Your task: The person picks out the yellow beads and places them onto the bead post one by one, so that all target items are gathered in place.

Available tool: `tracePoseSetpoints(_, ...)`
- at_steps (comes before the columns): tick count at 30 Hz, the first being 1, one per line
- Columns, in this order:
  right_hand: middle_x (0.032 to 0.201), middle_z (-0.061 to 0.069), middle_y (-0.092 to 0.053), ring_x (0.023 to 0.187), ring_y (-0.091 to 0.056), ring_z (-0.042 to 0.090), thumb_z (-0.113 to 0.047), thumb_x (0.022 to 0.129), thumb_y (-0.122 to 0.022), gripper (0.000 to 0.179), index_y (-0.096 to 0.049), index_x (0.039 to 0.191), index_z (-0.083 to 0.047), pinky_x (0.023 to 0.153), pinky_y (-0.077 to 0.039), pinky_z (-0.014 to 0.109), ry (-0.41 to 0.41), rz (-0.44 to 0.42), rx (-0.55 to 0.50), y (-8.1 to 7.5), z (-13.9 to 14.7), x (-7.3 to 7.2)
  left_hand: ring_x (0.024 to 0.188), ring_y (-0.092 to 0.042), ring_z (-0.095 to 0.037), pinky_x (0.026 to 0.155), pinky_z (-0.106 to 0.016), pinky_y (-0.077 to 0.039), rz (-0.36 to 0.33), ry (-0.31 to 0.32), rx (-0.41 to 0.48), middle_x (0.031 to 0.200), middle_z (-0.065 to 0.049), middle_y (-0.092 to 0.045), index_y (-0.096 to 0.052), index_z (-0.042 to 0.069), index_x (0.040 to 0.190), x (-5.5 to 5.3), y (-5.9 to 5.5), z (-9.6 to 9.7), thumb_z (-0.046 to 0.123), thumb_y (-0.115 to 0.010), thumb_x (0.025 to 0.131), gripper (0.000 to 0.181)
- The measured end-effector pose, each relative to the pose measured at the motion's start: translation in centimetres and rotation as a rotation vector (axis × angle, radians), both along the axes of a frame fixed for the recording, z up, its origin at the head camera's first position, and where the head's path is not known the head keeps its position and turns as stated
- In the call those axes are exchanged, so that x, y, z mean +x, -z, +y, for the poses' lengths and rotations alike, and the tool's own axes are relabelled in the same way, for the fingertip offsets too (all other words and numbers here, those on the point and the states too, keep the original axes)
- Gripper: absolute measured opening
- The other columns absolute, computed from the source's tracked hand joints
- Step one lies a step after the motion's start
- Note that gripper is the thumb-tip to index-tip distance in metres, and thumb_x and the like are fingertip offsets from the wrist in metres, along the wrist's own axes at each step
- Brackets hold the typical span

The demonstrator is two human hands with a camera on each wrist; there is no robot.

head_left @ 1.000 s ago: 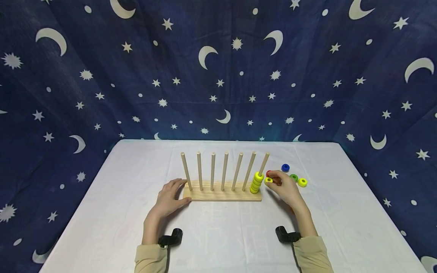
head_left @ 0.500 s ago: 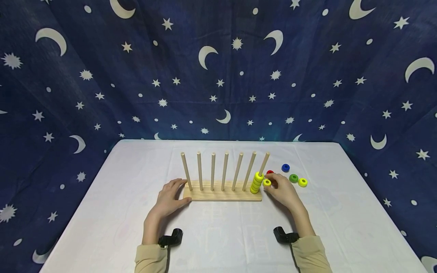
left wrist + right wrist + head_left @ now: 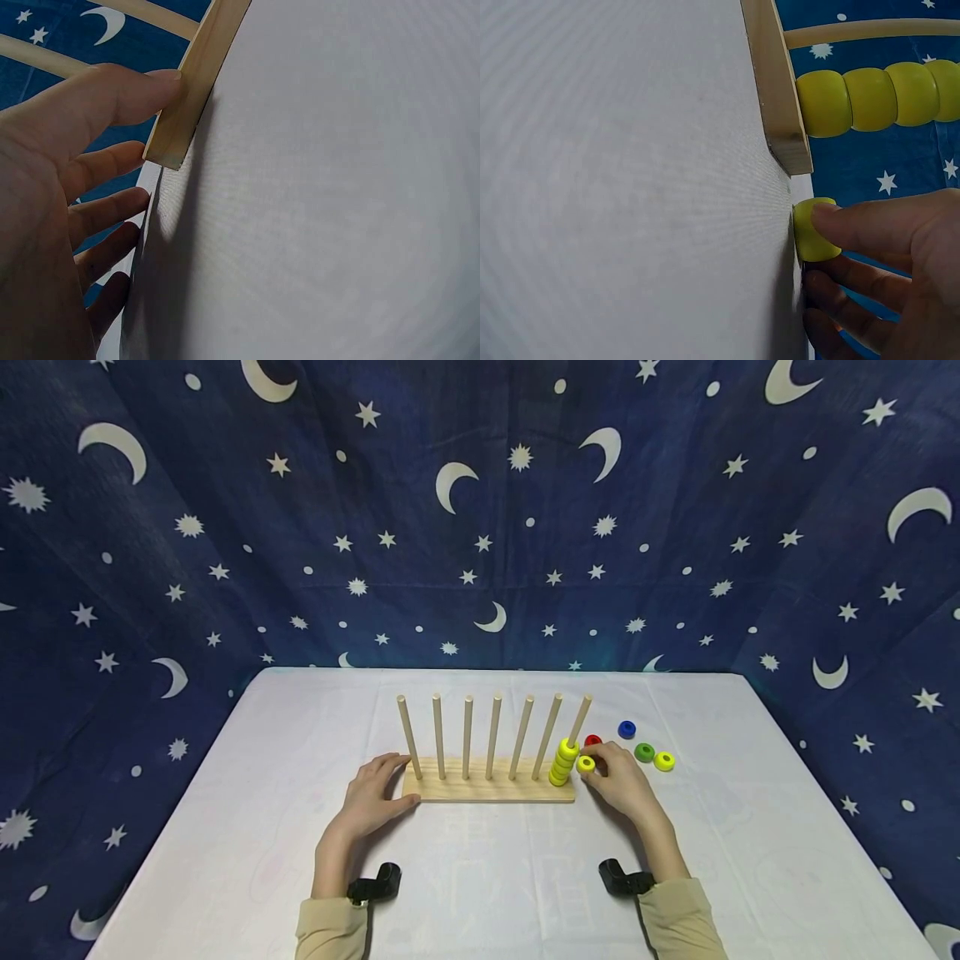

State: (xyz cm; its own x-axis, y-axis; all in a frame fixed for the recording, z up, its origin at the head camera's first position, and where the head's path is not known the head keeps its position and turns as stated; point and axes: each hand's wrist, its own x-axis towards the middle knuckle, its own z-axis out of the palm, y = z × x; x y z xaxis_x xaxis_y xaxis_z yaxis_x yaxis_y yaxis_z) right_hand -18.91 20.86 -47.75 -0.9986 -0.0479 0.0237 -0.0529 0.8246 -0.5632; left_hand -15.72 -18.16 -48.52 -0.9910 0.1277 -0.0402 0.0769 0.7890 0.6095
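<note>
At the left end of a wooden peg stand [image 3: 487, 788], my left hand [image 3: 369, 793] holds the base between thumb and index finger. The thumb lies on the base's front edge [image 3: 176, 124] in the left wrist view; the other fingers are spread. Yellow beads [image 3: 564, 763] are stacked on the stand's rightmost peg. Just right of that stack, my right hand [image 3: 621, 779] pinches a loose yellow bead [image 3: 586, 764] between thumb and fingers. The right wrist view shows this bead [image 3: 814, 229] down at the white cloth, apart from the stand's end.
Right of the stand lie a red bead [image 3: 593, 741], a blue bead [image 3: 627, 729], a green bead [image 3: 644, 752] and another yellow bead [image 3: 663, 762]. Several bare pegs [image 3: 467, 739] rise from the base. A dark blue star-patterned cloth [image 3: 480, 602] hangs behind the white-covered table [image 3: 480, 893].
My right hand has brought the yellow bead slightly left and down, closer to the stand's right end. The red bead shows more fully now. My left hand has stayed in place.
</note>
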Motion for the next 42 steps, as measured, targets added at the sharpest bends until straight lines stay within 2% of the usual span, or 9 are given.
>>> tracePoseSetpoints(20,0.110,0.016,-0.062,0.094,-0.056,0.026,-0.010,0.084,-0.070,0.031,-0.065,0.114,-0.003,0.085,-0.050,0.046,-0.001,-0.010,0.012,-0.1,-0.1,0.1,0.137,-0.033,-0.041,0.106,-0.064,-0.029,0.010,0.001,-0.006,0.148,-0.016,-0.041,-0.048,0.014,0.139,0.0,0.1,0.0,0.036,-0.072,0.082,0.066)
tracePoseSetpoints(31,0.118,0.018,-0.063,0.100,-0.059,0.030,-0.015,0.086,-0.069,0.037,-0.061,0.121,-0.003,0.090,-0.050,0.050,-0.005,-0.023,0.009,-0.3,0.0,0.1,0.138,-0.033,-0.041,0.107,-0.064,-0.028,0.005,0.002,-0.003,0.149,-0.016,-0.040,-0.047,0.015,0.140,0.0,0.2,-0.1,0.037,-0.072,0.082,0.067)
tracePoseSetpoints(34,0.114,0.018,-0.064,0.097,-0.059,0.029,-0.015,0.087,-0.068,0.038,-0.060,0.121,-0.003,0.087,-0.051,0.049,-0.005,-0.023,-0.002,-0.6,0.1,0.2,0.137,-0.033,-0.041,0.107,-0.064,-0.028,0.008,0.004,-0.001,0.148,-0.016,-0.040,-0.047,0.015,0.140,0.0,0.2,0.0,0.036,-0.072,0.082,0.067)
tracePoseSetpoints(39,0.102,0.013,-0.064,0.088,-0.056,0.024,-0.017,0.088,-0.068,0.036,-0.061,0.120,-0.004,0.076,-0.048,0.039,0.005,-0.026,-0.017,-0.9,0.2,0.2,0.137,-0.033,-0.041,0.107,-0.064,-0.028,0.009,0.004,-0.001,0.148,-0.016,-0.041,-0.047,0.014,0.140,0.0,0.1,-0.1,0.036,-0.072,0.082,0.067)
tracePoseSetpoints(42,0.103,0.013,-0.064,0.087,-0.055,0.024,-0.018,0.089,-0.067,0.035,-0.060,0.121,-0.005,0.076,-0.047,0.038,0.004,-0.023,-0.021,-1.3,0.2,0.3,0.138,-0.033,-0.041,0.107,-0.064,-0.028,0.007,0.002,-0.001,0.149,-0.016,-0.040,-0.047,0.015,0.140,0.0,0.1,-0.1,0.037,-0.072,0.082,0.067)
